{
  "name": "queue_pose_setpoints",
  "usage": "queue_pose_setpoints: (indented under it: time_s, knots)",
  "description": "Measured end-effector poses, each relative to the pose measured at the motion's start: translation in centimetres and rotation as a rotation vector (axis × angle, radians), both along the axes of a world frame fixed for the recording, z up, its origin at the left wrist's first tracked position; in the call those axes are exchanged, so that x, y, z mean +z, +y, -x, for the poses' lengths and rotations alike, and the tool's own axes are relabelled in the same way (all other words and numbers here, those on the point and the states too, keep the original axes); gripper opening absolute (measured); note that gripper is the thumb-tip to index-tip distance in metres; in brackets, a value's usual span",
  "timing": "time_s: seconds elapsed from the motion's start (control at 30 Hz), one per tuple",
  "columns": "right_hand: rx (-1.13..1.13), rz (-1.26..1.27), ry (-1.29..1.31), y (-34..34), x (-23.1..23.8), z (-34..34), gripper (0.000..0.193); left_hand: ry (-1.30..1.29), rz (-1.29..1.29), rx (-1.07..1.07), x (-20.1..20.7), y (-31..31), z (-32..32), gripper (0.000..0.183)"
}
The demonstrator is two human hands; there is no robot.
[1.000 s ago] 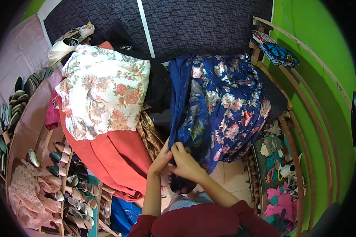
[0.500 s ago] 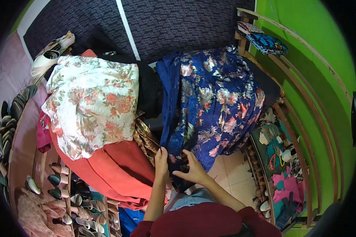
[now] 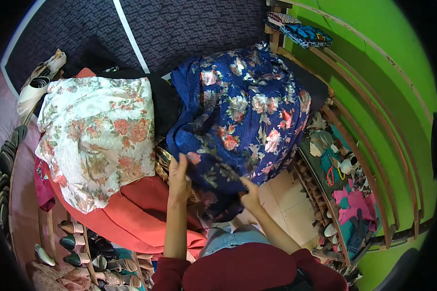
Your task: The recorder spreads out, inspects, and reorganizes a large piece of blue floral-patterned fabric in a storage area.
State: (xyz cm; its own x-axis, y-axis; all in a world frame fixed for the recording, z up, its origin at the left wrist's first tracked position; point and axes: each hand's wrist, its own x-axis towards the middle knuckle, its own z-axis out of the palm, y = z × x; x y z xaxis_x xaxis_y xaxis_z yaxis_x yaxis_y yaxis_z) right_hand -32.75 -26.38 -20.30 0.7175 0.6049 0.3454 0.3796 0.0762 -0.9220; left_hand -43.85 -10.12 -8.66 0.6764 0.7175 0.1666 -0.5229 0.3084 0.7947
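Note:
A navy blue cloth (image 3: 257,116) with pink and white flowers lies draped over a dark heap in front of me. My left hand (image 3: 179,178) is closed on its near left edge, fingers pointing away from me. Farther right along the same near edge, my right hand (image 3: 250,195) pinches the cloth between thumb and fingers. Between the two hands the fabric hangs loose and slightly blurred, its lower folds dark above my lap. A brown and gold patterned cloth (image 3: 162,159) shows just beside my left hand.
On the left, a white floral cloth (image 3: 102,131) covers an orange-red cloth (image 3: 131,208). Racks of shoes (image 3: 75,242) stand at lower left. At right are wooden rails (image 3: 364,131), folded printed cloths (image 3: 306,35), and a shelf with scissors (image 3: 330,175) and pink scraps (image 3: 352,206). Floor tiles (image 3: 289,199) show between.
My hands have moved farther apart, the left one leftward and away from me, the right one rightward. The navy cloth's near edge is now spread between them. The whole view has shifted slightly.

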Motion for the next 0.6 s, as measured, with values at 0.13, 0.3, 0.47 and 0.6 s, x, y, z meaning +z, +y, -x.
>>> queue_pose_setpoints:
  time_s: [0.13, 0.3, 0.47, 0.6]
  knots:
    - [0.015, -0.095, 0.048, -2.7, 4.5, -3.0, 0.056, 0.129, -0.396, 0.011, 0.4, 0.1, -1.9, 0.045]
    - [-0.376, 0.147, -0.151, -6.9, 5.1, -4.4, 0.018, 0.056, -0.455, 0.007, 1.2, 0.4, -5.0, 0.047]
    - [-0.511, 0.194, -0.145, -9.0, 6.0, -5.1, 0.010, 0.043, -0.512, 0.005, 1.1, 0.1, -8.6, 0.061]
    - [-0.566, 0.111, -0.315, -7.7, 6.2, -5.0, 0.052, 0.001, -0.434, -0.038, 1.2, -0.1, -10.4, 0.079]
